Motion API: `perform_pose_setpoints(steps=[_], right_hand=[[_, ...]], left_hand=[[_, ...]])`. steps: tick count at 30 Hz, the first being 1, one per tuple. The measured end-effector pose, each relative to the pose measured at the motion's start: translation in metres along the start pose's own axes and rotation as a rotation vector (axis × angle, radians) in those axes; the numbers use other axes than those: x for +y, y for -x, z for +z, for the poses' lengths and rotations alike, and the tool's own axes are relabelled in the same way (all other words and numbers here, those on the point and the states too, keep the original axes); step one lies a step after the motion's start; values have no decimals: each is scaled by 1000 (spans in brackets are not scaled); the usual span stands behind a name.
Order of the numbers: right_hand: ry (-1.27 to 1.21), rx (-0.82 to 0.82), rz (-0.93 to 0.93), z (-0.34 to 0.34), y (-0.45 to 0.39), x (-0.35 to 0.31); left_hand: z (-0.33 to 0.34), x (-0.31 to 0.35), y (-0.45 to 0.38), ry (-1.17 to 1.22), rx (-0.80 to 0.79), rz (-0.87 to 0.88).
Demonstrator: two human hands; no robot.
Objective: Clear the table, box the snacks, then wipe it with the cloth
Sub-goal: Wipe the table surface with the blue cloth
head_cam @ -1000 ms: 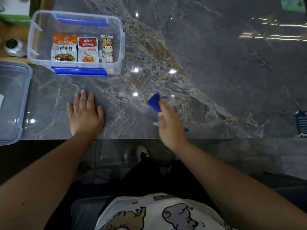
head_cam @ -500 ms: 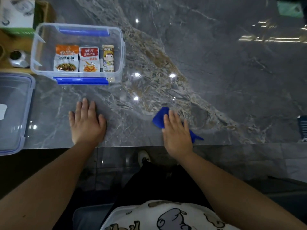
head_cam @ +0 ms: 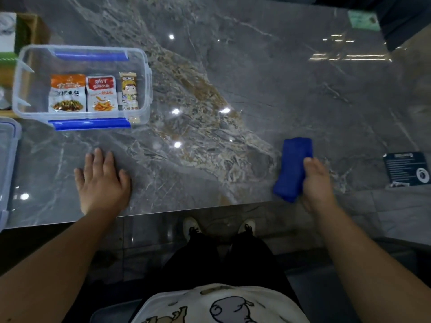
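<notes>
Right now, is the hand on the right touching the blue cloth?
Touching. The head view shows the right hand gripping the folded blue cloth along its right edge, thumb lying on top, near the table's front edge.

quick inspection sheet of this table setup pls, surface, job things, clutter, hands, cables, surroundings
surface: glossy grey veined marble table, ceiling lights reflected in it
job's things: clear plastic box with blue clips, open, three snack packets inside; folded blue cloth near the front edge; clear lid at far left
clutter: dark printed card at right edge; green paper far right
grippers: left hand flat on the table; right hand grips the cloth
cables: nothing seen
surroundings: tiled floor, wooden tray at upper left
</notes>
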State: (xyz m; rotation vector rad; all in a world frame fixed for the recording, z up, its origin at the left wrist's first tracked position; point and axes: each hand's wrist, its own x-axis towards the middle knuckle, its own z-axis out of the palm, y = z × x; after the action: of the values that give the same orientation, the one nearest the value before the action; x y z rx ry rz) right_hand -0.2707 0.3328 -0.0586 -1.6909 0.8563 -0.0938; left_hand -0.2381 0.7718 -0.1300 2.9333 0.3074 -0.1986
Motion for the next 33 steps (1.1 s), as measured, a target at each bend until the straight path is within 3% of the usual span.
perform_pose_setpoints(steps=[2,6,9,13,17,24,29,31,33], right_hand=[[39,111,-15,-38,-18,-7],[378,237,-152,-83,-42,-15],[727,144,-190,-89,-65,3],[1098,-159,-298,-84,-95,30],[1217,-84,-322,-69,-99,46],[1309,-152,-495,43,-12,53],[1264,-356,-770,160,78,53],[1185,-482,-847,197,112,52],[1133,-605,-913,224,140,52]], left_hand=[[0,0,0,-1,2,-6],[1,1,1,-2,13,-14],[1,0,1,-6,18,-12],[2,0,0,-13,18,-16],[2,0,0,-10,33,-19],[5,-3,-1,-12,24,0],[7,-7,-4,22,23,23],[-1,-10,-4,153,48,32],[-17,-14,-3,431,79,-68]])
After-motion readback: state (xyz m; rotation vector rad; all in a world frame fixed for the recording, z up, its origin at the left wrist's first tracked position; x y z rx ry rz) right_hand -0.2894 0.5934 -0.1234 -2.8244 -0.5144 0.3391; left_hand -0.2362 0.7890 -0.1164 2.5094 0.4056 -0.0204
